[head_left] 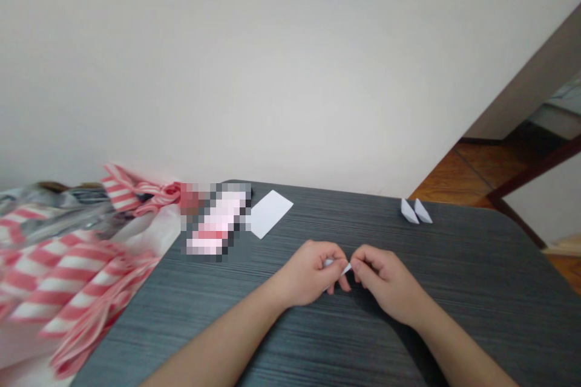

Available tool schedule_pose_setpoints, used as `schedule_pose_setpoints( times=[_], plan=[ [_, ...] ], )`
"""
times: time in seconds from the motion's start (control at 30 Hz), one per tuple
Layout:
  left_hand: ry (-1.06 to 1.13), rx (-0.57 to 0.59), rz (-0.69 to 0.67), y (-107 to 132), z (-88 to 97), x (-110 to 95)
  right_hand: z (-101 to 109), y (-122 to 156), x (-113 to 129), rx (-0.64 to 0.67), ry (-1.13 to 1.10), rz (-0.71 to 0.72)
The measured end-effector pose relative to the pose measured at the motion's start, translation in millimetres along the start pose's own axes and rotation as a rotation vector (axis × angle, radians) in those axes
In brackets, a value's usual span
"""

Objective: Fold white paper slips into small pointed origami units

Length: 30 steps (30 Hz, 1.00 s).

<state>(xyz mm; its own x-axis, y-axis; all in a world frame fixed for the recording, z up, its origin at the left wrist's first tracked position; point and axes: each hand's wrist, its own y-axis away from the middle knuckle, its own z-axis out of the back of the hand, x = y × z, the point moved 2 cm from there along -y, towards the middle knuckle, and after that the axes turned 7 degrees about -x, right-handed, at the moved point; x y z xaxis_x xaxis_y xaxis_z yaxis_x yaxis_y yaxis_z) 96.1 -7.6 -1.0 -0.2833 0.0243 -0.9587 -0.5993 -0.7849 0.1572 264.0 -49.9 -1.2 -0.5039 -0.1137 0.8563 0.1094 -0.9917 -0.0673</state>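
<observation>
My left hand (312, 275) and my right hand (384, 283) meet at the middle of a dark grey table (476, 314). Both are closed in a pinch on a small folded piece of white paper (345, 268), of which only a tip shows between the fingertips. A flat white slip of paper (271, 213) lies farther back and to the left of my hands. Two small folded white paper pieces (415, 211) stand side by side near the table's far right edge.
Red-and-white striped plastic bags (68, 272) are heaped off the table's left side. A blurred-out pink and white item (216, 221) lies at the back left of the table. A pale wall rises behind; wooden floor (454, 178) shows at the right.
</observation>
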Motion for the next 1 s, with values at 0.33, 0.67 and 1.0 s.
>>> schedule_pose_setpoints(
  times=[0.33,0.67,1.0],
  plan=[
    [0.244,0.021,0.052,-1.3,2.0,9.8,2.8,0.8,-7.8,0.033,-0.059,-0.023],
    [0.266,-0.057,-0.045,-3.4,1.3,16.4,-2.9,3.6,-26.9,0.104,-0.425,-0.216],
    [0.068,-0.009,-0.241,-3.6,2.5,14.6,-9.7,5.1,-24.1,0.251,-0.462,-0.333]
  ],
)
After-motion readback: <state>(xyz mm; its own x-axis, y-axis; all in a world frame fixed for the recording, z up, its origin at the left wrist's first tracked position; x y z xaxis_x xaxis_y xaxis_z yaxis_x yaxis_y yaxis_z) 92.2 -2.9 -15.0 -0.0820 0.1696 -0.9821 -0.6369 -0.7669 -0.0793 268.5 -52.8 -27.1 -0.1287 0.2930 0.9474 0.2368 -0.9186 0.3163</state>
